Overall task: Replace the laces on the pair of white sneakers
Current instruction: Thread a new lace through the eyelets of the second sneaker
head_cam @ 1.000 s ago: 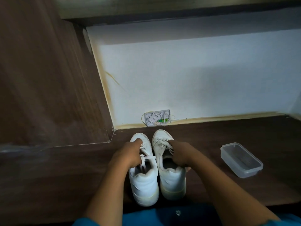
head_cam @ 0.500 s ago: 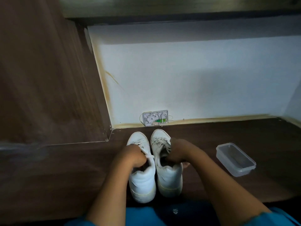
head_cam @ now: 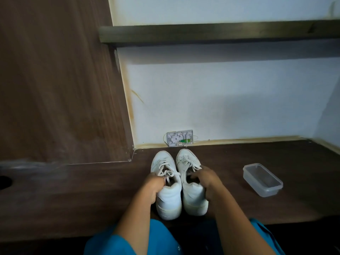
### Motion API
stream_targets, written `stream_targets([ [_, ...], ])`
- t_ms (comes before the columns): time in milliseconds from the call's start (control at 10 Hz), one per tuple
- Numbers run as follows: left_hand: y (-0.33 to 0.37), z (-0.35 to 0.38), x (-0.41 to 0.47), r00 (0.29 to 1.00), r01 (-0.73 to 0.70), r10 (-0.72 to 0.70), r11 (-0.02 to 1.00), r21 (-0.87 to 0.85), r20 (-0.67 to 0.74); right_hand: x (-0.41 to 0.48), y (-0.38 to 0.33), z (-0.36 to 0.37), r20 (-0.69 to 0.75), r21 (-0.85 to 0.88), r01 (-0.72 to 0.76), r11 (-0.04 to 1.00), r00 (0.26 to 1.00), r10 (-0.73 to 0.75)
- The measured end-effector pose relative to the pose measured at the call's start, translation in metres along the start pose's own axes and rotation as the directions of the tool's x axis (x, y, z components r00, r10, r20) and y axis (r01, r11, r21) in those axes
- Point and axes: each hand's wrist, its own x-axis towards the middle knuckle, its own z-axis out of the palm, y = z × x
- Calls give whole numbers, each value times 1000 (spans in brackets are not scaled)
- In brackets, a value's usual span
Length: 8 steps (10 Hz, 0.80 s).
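Observation:
Two white sneakers stand side by side on the dark wooden desk (head_cam: 92,199), toes toward the wall. My left hand (head_cam: 153,186) grips the left sneaker (head_cam: 168,197) at its collar, fingers curled by the white laces (head_cam: 166,172). My right hand (head_cam: 206,181) holds the right sneaker (head_cam: 193,196) from its outer side, with fingers reaching over the opening and the thumb down the side. Both shoes are laced.
A clear plastic container (head_cam: 262,179) without a lid sits on the desk to the right. A small white wall box (head_cam: 179,138) with wires is mounted at the wall's base behind the shoes. A wooden panel (head_cam: 55,80) rises at left, a shelf (head_cam: 220,33) above.
The view has tilted upward, showing more wall and shelf. My hands have slid back from the laces toward the shoe collars; the sneakers stay in about the same place.

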Motion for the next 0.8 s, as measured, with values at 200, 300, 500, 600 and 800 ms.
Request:
stream_targets([
  [200,-9,2,22,1000,-14,14,995,-102,3,10,7,-1,-45,168,-31,985,998,39],
  [300,-10,0,28,999,-31,32,985,-168,2,16,5,2,-105,209,-23,978,993,45],
  [500,-2,0,24,995,-91,95,965,-245,6,2,2,-15,-142,292,-4,956,989,48],
  [600,7,6,11,988,-137,150,955,-264,30,-13,-6,-33,-161,331,44,943,987,11],
  [800,51,32,-29,948,-259,294,936,-240,120,-56,-14,-86,-260,361,102,927,966,-5],
])
